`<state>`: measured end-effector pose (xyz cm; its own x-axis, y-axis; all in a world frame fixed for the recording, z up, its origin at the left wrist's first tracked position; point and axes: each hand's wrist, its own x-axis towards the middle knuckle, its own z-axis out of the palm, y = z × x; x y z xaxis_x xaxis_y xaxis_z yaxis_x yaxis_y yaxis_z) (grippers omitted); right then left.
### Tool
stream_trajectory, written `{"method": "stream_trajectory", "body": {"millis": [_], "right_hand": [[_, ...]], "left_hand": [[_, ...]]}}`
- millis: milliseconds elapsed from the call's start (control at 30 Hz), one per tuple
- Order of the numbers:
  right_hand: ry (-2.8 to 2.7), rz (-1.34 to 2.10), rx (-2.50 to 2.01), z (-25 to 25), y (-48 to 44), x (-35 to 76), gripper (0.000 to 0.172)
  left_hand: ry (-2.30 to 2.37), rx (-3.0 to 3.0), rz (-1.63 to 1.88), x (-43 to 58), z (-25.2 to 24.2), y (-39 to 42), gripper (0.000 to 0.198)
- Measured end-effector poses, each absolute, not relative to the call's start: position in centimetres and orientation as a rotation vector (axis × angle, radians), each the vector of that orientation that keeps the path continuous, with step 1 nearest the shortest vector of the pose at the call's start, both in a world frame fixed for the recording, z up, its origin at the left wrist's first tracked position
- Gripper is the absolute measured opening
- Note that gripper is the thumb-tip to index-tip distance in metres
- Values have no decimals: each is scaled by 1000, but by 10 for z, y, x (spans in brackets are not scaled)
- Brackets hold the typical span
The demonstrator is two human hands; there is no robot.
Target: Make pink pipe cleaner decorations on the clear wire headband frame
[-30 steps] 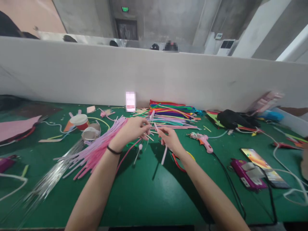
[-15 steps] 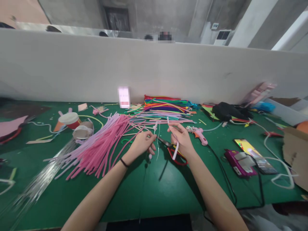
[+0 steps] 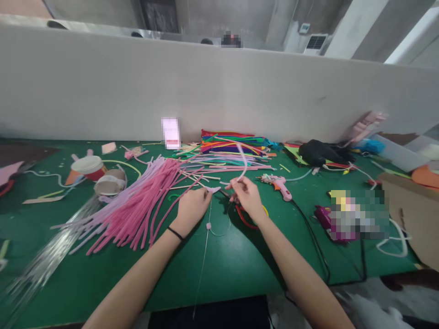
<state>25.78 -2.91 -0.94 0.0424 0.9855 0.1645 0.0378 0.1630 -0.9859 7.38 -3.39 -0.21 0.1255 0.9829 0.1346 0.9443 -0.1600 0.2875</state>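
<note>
My left hand [image 3: 192, 206] is closed, pinching a thin wire stem [image 3: 205, 256] that hangs down toward the table's front edge. A small pale lavender tip [image 3: 214, 189] sticks out beyond the fingers, and a little pinkish bead-like piece [image 3: 208, 226] sits partway down the wire. Between finger and thumb, my right hand [image 3: 247, 197] grips a pale pink pipe cleaner [image 3: 244, 160], which curves up and away. Scissors with red and yellow handles [image 3: 245, 218] lie beneath my right hand, which partly hides them.
Pink pipe cleaners [image 3: 137, 210] are heaped at left, beside silver wires [image 3: 58, 246] and a paper cup [image 3: 109, 183]. Multicoloured pipe cleaners [image 3: 233, 142] lie at the back. At right are a pink glue gun [image 3: 281, 188], its black cord [image 3: 310, 235] and a purple power block [image 3: 324, 218].
The lavender tip has tilted sideways in my left hand. The pipe cleaner in my right hand now extends up and away instead of hanging below it. The view has shifted slightly.
</note>
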Motion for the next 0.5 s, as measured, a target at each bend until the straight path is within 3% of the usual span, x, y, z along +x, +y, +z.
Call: {"method": "stream_trajectory", "body": {"millis": [233,500], "right_hand": [[-1981,461,-1464,-34,-26,252,15],[-2068,481,-1397,-41,-21,250,17]], "left_hand": [[1724,2565,791,51,-21,-24,17],[1544,2585,751,54,-42,-20,14]]}}
